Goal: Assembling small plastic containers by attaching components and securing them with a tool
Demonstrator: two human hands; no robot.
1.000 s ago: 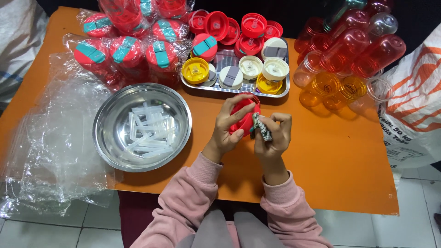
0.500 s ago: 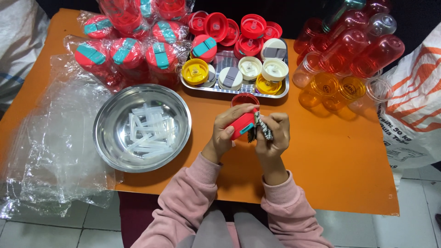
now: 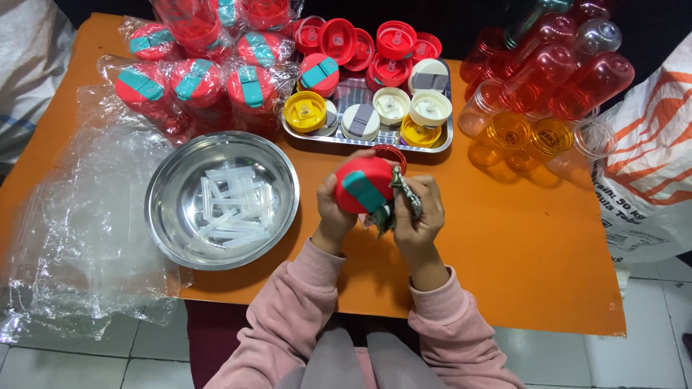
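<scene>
My left hand (image 3: 333,213) grips a red bottle lid with a teal flip cap (image 3: 362,184) over the orange table (image 3: 519,252). My right hand (image 3: 418,216) holds a small dark patterned strap (image 3: 405,196) against the lid's right side. Both hands meet just in front of the metal tray (image 3: 365,138), which carries yellow, white and grey lids. A round steel bowl (image 3: 222,199) with several clear plastic straws lies left of my hands.
Wrapped red bottles with teal caps (image 3: 194,83) stand at the back left, loose red lids (image 3: 375,43) behind the tray. Empty red, orange and clear bottles (image 3: 548,94) lie at the back right. Clear plastic film (image 3: 79,216) covers the left edge; a white sack (image 3: 649,166) is at the right.
The lid in my left hand has turned, so its teal flip cap now faces up. Both hands stay in the same spot before the tray.
</scene>
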